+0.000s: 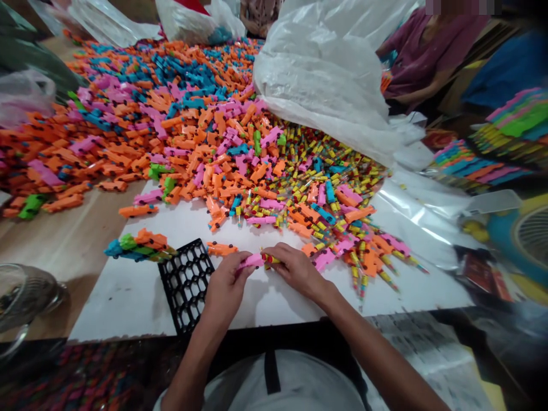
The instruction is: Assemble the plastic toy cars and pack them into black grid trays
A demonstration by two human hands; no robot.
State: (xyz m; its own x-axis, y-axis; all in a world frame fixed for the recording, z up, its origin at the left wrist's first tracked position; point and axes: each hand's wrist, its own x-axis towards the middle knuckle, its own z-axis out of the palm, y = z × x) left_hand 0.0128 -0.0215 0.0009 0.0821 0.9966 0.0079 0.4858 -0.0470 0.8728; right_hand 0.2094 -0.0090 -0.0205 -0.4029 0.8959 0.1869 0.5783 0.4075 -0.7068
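Pink toy car (252, 261) near white board's (117, 305) front edge
Left hand (225, 281) holds it between thumb and fingers; right hand (298, 269) pinches a yellow-and-red piece (269, 259) beside it.

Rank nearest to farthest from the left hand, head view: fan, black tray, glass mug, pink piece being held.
From the left hand:
1. Pink piece: in its grip.
2. Black tray: just left of the hand.
3. Glass mug: left edge of the picture.
4. Fan: far right edge.
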